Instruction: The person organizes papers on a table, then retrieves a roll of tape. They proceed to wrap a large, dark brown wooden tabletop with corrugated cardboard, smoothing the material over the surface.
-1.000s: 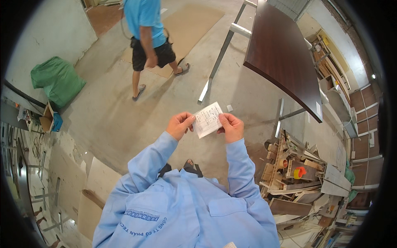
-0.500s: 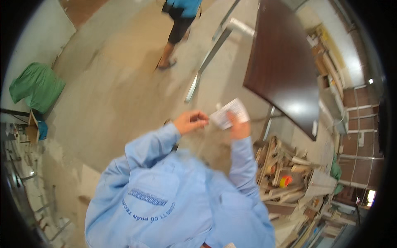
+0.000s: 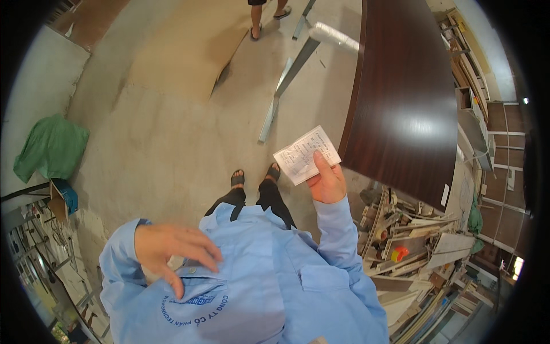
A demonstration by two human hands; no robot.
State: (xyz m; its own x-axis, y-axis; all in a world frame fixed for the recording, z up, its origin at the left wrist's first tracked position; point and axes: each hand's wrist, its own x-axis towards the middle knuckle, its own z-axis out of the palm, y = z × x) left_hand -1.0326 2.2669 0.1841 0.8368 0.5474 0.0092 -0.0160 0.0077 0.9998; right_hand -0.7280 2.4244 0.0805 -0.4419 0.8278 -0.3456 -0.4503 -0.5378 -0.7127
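Observation:
My right hand [image 3: 329,182] is closed on a small white paper slip [image 3: 301,156], thumb on top, held out in front of my body. Lines of writing cover the slip, and its surface looks shiny. Over the chest of my light blue work shirt [image 3: 252,286] is my left hand [image 3: 172,250], its fingers apart, at the chest pocket [image 3: 197,285]. The pocket's mouth gapes a little below the fingers. I see nothing in that hand.
A dark brown tabletop [image 3: 401,109] stands to the right of the slip. Wood scraps [image 3: 409,241] lie below it, with a roll of tape [image 3: 399,254] among them. Metal bars [image 3: 298,66] are ahead. Another person's legs [image 3: 258,20] show at the top; green cloth [image 3: 52,148] hangs at left.
My left hand has moved from beside the slip back to the chest pocket. The right hand still holds the slip. The other person has moved farther away.

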